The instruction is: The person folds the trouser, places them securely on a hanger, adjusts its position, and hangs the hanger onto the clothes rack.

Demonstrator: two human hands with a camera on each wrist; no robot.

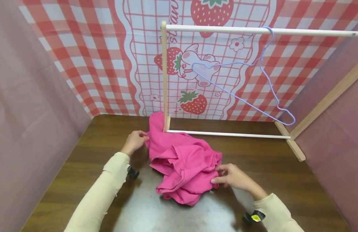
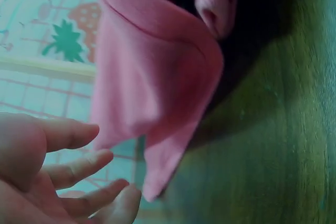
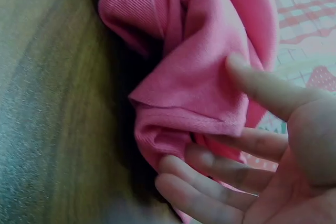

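Observation:
A crumpled pink garment lies in a heap on the brown table, one end reaching the foot of the rack's left post. At its upper left edge is my left hand. In the left wrist view that hand has loosely bent, parted fingers beside a hanging fold of the garment, without gripping it. My right hand is at the heap's right side. Seen from the right wrist, its thumb touches the fabric while its fairly straight fingers lie spread along the lower edge.
Behind the garment stands a rack with a white top rail, a lower rail and wooden posts. A light purple hanger hangs from the top rail. A strawberry-print checked cloth covers the back; pink drapes flank the sides.

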